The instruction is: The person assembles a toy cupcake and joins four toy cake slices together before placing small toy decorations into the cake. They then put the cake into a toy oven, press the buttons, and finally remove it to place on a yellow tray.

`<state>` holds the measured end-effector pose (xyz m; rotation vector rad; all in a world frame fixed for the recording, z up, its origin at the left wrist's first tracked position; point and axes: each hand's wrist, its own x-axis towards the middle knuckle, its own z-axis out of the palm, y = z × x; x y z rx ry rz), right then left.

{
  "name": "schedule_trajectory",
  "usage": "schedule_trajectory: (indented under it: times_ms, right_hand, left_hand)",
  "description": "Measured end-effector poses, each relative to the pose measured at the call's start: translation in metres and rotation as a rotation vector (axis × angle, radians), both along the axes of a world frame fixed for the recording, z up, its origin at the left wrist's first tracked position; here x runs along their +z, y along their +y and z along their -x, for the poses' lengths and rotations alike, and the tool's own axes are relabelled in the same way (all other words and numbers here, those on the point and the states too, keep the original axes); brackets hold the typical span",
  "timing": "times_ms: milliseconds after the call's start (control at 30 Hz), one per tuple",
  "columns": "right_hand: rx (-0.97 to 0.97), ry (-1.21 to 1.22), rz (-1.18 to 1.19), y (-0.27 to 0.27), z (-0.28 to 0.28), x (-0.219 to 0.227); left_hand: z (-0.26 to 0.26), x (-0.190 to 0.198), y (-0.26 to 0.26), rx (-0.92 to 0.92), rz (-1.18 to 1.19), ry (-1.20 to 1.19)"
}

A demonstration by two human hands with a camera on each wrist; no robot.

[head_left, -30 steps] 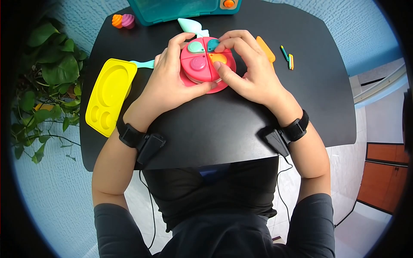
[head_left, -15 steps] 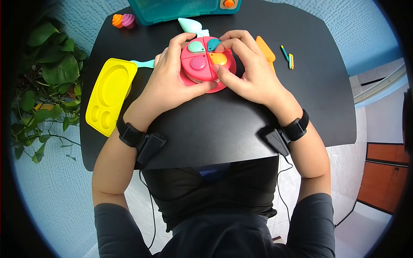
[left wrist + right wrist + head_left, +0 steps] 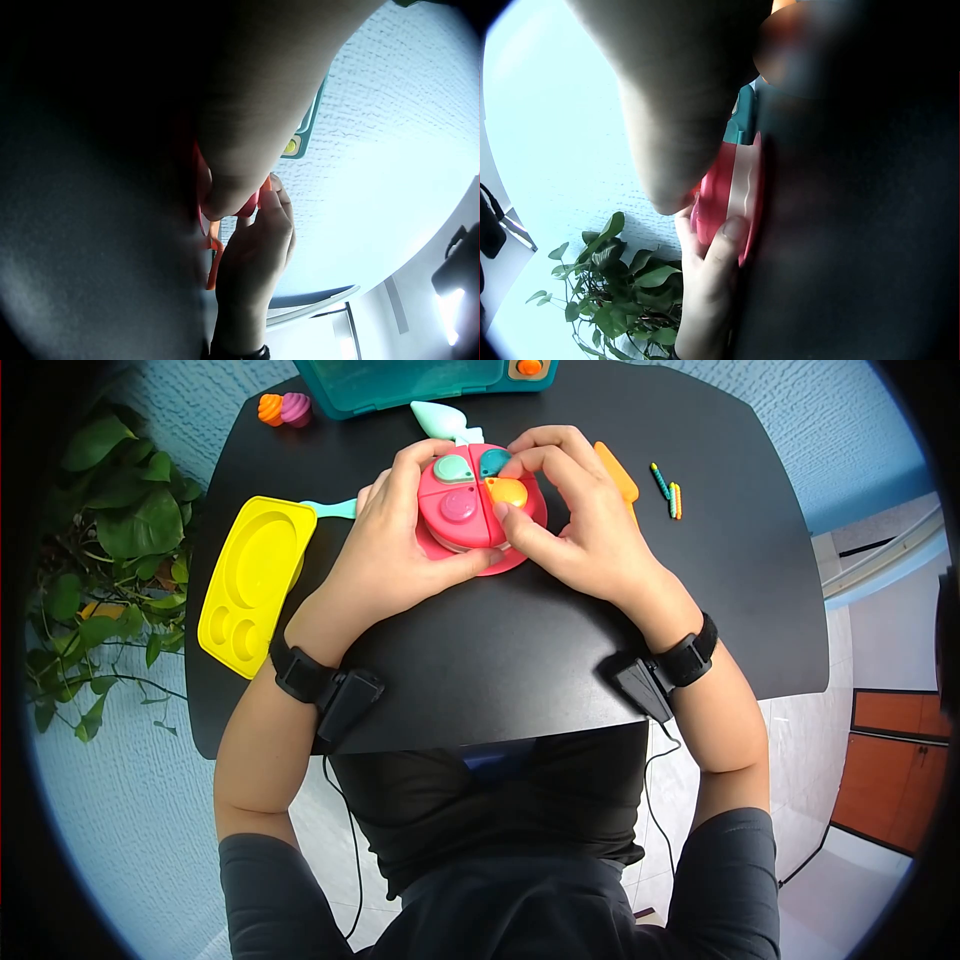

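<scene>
A round pink toy cake, cut in quarters, sits on a pink plate. On its top are a mint drop-shaped topping, a teal one, a pink one and an orange one. My left hand curls round the cake's left side, its thumb along the near edge; the thumb presses the cake's cream-coloured side in the right wrist view. With thumb and fingers my right hand pinches the orange topping, fingertips also close to the teal one.
A yellow tray and a mint utensil handle lie left. Behind stand orange and purple swirl toys, a mint utensil and a teal case. To the right are an orange utensil and small striped sticks.
The right thumb has shifted slightly inward over the orange topping since a second ago. The left hand keeps its hold, and the cake stays in place.
</scene>
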<state>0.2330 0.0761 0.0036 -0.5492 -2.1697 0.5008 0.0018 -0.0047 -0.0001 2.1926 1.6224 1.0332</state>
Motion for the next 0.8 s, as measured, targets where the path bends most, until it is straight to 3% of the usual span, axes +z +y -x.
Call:
schedule_trajectory:
  times_ms: [800]
  right_hand:
    - [0.004, -0.046, -0.021, -0.0036, -0.0018, -0.0013]
  left_hand:
    - [-0.0044, -0.0031, -0.0046, -0.009, -0.007, 0.024]
